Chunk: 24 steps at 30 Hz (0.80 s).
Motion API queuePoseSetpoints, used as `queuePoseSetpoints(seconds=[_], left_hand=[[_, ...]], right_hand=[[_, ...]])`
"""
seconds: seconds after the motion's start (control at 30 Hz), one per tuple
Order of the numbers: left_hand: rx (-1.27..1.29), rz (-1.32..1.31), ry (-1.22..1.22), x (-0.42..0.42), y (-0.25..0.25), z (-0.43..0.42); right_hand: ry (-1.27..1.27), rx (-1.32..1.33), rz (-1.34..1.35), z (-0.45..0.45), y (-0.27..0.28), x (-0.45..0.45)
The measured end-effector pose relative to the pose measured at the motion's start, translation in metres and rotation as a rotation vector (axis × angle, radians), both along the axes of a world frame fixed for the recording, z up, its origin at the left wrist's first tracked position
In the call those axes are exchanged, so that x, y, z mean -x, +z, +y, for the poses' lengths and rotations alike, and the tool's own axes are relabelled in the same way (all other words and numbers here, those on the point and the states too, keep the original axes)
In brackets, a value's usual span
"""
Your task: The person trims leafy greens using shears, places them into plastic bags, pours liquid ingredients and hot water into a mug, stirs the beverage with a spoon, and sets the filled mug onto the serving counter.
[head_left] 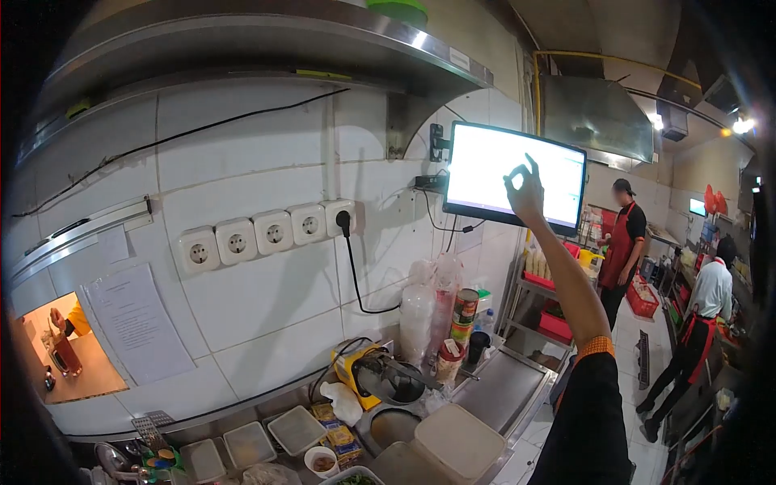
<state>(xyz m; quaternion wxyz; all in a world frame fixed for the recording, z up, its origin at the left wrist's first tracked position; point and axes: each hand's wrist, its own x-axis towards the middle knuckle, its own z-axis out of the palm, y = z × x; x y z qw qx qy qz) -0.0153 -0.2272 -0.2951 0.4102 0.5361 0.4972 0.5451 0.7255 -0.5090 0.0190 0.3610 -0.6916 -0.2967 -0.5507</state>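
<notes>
My right hand (525,194) is raised in front of the lit wall-mounted screen (485,158). It holds nothing. One or two fingers stretch upward, while another finger and the thumb curve toward each other; whether a fingertip touches the glass I cannot tell. The display is washed out and unreadable. My left hand is out of view. Below the screen, clear bags of plastic cups (417,311) stand near stacked cans (463,311). On the counter are a yellow appliance (356,376), a round black pan-like item (396,381) and several lidded containers (297,428).
A steel shelf (267,40) runs overhead. Several wall sockets (275,233) line the tiles, one with a black plug (343,219). Two people in aprons, one standing (624,242) and one bending (711,291), are at the right. Someone's hand (58,319) shows through the left opening.
</notes>
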Motion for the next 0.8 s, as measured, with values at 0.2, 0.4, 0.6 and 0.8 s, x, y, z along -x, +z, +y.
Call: queuePoseSetpoints(seconds=[0.2, 0.4, 0.6, 0.8], left_hand=[[0.008, 0.015, -0.039, -0.014, 0.004, -0.002], [0.018, 0.028, -0.068, -0.020, 0.008, -0.005], [0.029, 0.026, -0.084, -0.022, 0.008, -0.006], [0.042, 0.022, -0.102, -0.025, 0.008, -0.008]], right_hand=[[-0.071, 0.083, -0.104, -0.016, -0.009, -0.015], [0.005, 0.045, -0.089, -0.012, 0.003, -0.009], [0.048, 0.141, -0.073, -0.005, -0.009, -0.010], [0.025, 0.162, 0.044, 0.009, 0.002, -0.002]])
